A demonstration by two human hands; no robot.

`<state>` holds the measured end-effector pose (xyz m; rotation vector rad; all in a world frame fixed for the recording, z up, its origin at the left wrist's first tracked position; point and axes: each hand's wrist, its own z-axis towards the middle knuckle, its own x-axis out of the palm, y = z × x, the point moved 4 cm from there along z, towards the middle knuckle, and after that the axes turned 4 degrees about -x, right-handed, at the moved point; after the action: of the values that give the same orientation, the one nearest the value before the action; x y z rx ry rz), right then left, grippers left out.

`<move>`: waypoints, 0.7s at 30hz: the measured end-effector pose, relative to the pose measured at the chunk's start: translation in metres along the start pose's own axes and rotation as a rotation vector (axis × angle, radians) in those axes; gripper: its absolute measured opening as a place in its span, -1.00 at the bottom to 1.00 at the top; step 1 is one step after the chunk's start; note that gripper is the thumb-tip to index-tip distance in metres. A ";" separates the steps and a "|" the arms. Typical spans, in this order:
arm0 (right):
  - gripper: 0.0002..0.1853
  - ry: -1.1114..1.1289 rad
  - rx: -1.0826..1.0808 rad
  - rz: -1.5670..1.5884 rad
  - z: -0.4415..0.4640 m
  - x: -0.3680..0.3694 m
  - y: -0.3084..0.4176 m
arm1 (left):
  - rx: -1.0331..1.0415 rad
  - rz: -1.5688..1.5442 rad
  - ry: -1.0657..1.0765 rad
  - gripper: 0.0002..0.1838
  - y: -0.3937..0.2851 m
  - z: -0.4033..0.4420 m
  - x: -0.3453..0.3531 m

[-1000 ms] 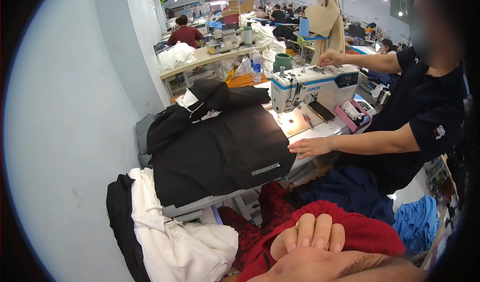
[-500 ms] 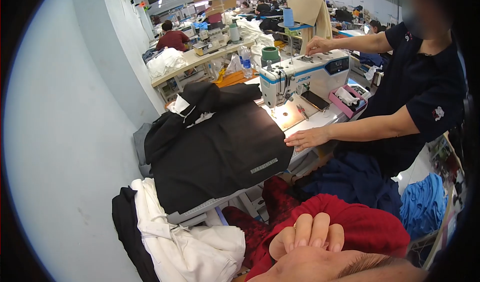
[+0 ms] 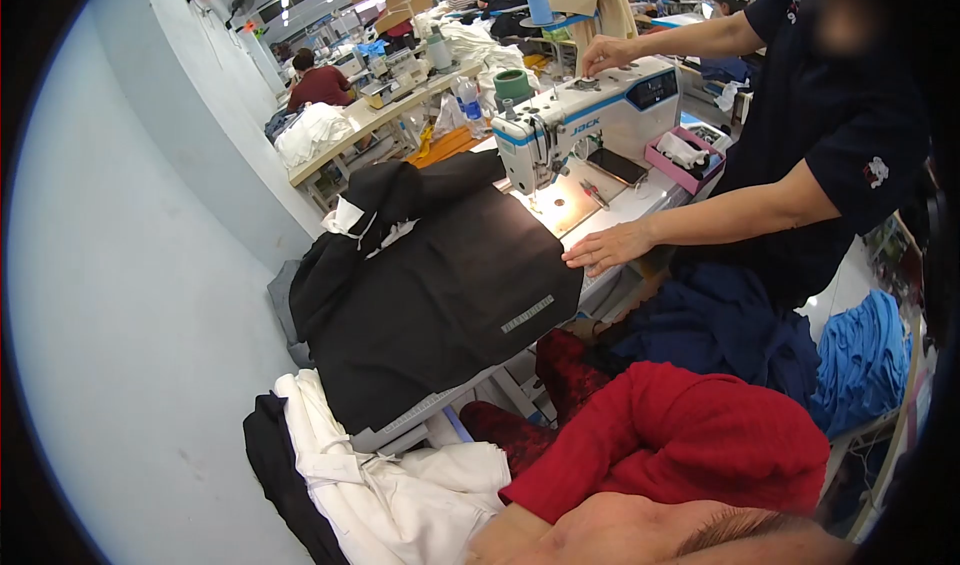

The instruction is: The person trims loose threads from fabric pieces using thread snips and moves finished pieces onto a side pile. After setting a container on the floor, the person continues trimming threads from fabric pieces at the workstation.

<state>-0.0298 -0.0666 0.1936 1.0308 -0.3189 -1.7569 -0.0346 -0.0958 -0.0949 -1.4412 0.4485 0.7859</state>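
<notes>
Wearer's fingers slipped from view, JACK-lettered sewing machine (image 3: 603,107), black cloth (image 3: 430,300) alongside

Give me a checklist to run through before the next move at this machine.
1. Black cloth spread out: not ok; the front lies spread, the back is bunched.
2. Plate lit: ok; bright light falls on it.
3. Snips off the machine bed: not ok; they lie near the plate.
4. Co-worker's hands clear: not ok; one hand is on top of the machine, the other at the cloth's edge.
5. Own hands in view: not ok; neither shows clearly beyond the red sleeve.
6. Needle raised: cannot tell; too small.
</notes>
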 end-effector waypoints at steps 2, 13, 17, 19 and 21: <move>-0.69 0.057 0.001 -0.005 -0.002 0.008 -0.005 | -0.004 0.001 0.002 -0.78 0.002 -0.002 -0.002; -0.68 0.059 -0.003 -0.185 -0.016 0.012 -0.029 | -0.026 0.000 0.016 -0.79 0.010 -0.007 -0.008; -0.67 -0.281 0.049 -0.542 -0.031 -0.020 -0.044 | -0.032 -0.004 0.023 -0.79 0.013 -0.009 -0.009; -0.64 -0.633 0.161 -0.746 -0.051 -0.061 -0.045 | -0.033 -0.003 0.020 -0.79 0.015 -0.008 -0.009; -0.80 -0.735 0.246 -0.749 -0.072 -0.080 -0.039 | -0.037 -0.003 0.023 -0.79 0.017 -0.008 -0.009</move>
<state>0.0084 0.0374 0.1656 0.6566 -0.6754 -2.8208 -0.0512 -0.1068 -0.1010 -1.4864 0.4516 0.7793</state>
